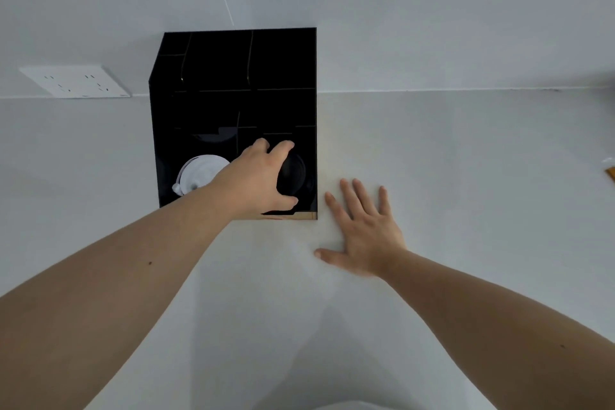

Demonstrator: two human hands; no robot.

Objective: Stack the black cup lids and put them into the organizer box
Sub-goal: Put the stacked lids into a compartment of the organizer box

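A black organizer box (283, 76) with several compartments stands on the white counter against the wall. My left hand (258, 176) reaches into its front right compartment, fingers and thumb curled around a stack of black cup lids (294, 173). The lids are dark against the dark box, so their number is unclear. White lids (203, 173) fill the front left compartment, partly behind my left wrist. My right hand (362, 230) lies flat on the counter just right of the box, fingers spread, holding nothing.
A white wall socket plate (75, 81) sits left of the box, above the counter line. At the far right edge a small yellowish object (610, 173) pokes into view. White counter (466, 176) stretches to the right and toward me.
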